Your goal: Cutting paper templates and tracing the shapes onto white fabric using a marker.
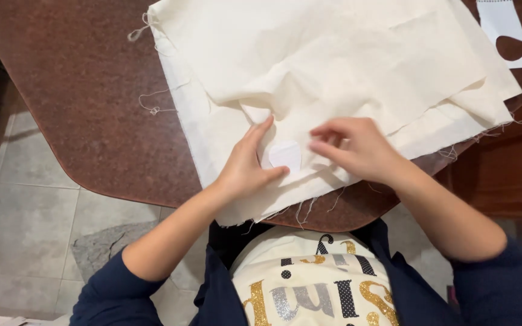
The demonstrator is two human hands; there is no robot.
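Left hand [246, 169] pins a small white heart-shaped cutout [285, 155] flat on cream cloth [333, 66] spread over the brown surface [86, 90]; right hand [351, 148], fingers curled and holding nothing visible, touches beside it. Steady, even pressure should prevent shifting.

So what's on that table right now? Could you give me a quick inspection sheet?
Surface: reddish-brown table, rounded edge.
Job's things: cream cloth, folded in layers, edges frayed; small white heart-shaped piece lying on it.
Clutter: white cut-out paper at the far right corner.
Grippers: left hand flat beside the heart; right hand, fingers curled, at its other side.
Cables: nothing seen.
Surroundings: grey tiled floor.
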